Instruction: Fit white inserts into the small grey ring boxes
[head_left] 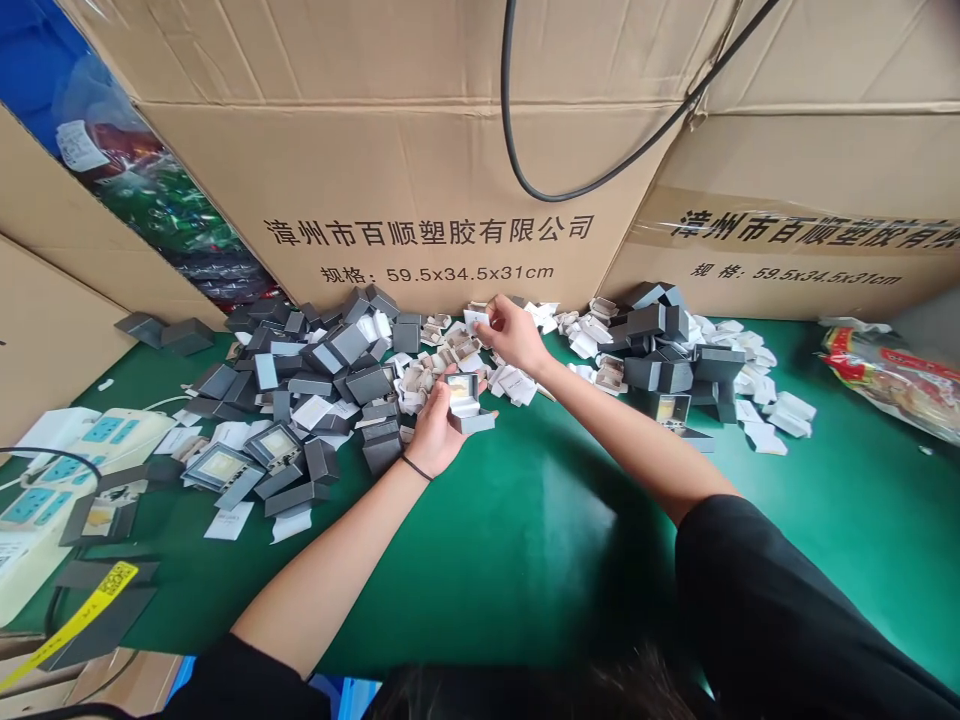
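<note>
In my left hand is a small dark hinged box, its lid raised and its pale inside showing. My fingers wrap round its left side. My right hand is just beyond it, thumb and fingertips pinching a small white card. Below and around the right hand lie folded white paper pieces and pale insert pieces. Left of my hands, a heap of dark grey boxes is mixed with white papers; some of these boxes stand open.
Another pile of dark boxes and white inserts lies to the right. A power strip with cables sits at the left. Large cardboard cartons wall the back of the green table. A food packet lies far right; a black cable hangs above.
</note>
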